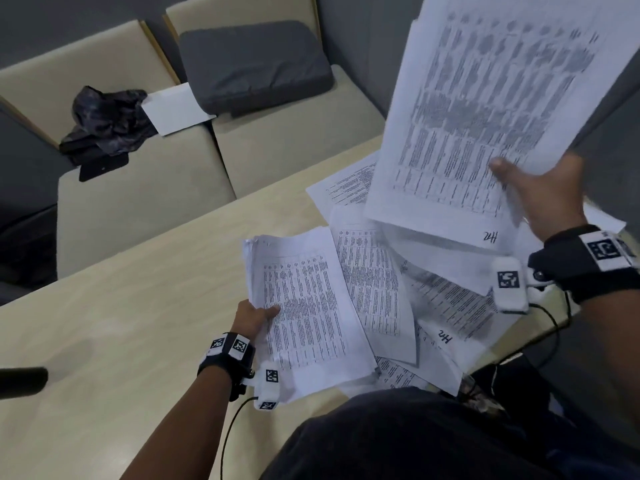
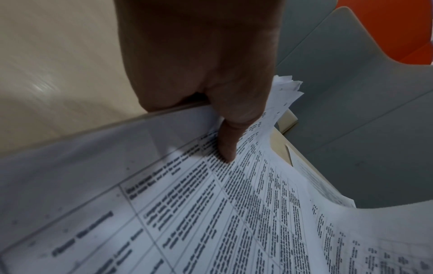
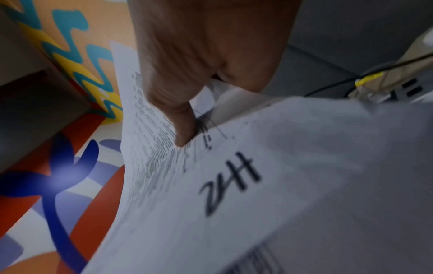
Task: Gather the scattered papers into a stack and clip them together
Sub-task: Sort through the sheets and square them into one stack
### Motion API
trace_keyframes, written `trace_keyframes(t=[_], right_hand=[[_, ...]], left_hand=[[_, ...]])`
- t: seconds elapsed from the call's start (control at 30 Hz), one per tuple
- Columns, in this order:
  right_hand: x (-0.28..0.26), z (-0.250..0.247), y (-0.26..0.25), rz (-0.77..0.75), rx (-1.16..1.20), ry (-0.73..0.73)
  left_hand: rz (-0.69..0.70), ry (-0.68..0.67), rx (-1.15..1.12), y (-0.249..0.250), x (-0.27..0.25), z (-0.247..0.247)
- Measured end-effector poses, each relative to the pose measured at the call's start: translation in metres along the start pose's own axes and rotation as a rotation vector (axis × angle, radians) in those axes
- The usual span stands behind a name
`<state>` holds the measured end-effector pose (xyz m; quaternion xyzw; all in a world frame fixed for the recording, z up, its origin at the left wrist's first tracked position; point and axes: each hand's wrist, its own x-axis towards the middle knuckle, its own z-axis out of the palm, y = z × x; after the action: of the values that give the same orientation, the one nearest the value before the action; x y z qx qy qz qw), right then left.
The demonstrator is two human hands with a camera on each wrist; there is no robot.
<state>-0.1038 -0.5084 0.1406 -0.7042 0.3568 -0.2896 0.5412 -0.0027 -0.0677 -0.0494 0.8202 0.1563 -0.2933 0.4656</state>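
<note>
My left hand (image 1: 254, 315) grips a thick stack of printed papers (image 1: 308, 317) at its left edge, thumb on the top sheet (image 2: 227, 148), just above the table. Raised at the upper right, my right hand (image 1: 533, 188) pinches a few printed sheets (image 1: 485, 109) near their lower edge; a handwritten mark shows on the front sheet (image 3: 229, 183), with the thumb (image 3: 185, 129) pressed on it. More loose papers (image 1: 377, 282) lie overlapping on the table between the two hands. No clip is in view.
The pale wooden table (image 1: 121, 323) runs to the left. Beyond it stands a beige bench (image 1: 138, 188) with a grey cushion (image 1: 252, 64), a white sheet (image 1: 176, 110) and a dark crumpled cloth (image 1: 107, 119). A dark object (image 1: 20, 381) pokes in at the left edge.
</note>
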Motion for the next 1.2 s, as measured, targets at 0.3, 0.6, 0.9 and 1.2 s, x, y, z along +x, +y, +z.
trace_keyframes(t=[0.3,0.6,0.9,1.2], right_hand=[[-0.052,0.081,0.062,0.215,-0.134,-0.464],[-0.120,0.134,0.134,0.280,-0.535,-0.897],[-0.104,0.130,0.121,0.333,-0.402,-0.883],[-0.073,0.111,-0.006,0.253,0.153,-0.800]], left_hand=[[-0.014,-0.019,-0.048,0.009,-0.006,0.017],[-0.065,-0.113,-0.219,0.012,-0.004,0.024],[0.178,-0.088,-0.079,0.033,-0.031,0.016],[0.612,-0.079,-0.398,0.135,-0.103,-0.014]])
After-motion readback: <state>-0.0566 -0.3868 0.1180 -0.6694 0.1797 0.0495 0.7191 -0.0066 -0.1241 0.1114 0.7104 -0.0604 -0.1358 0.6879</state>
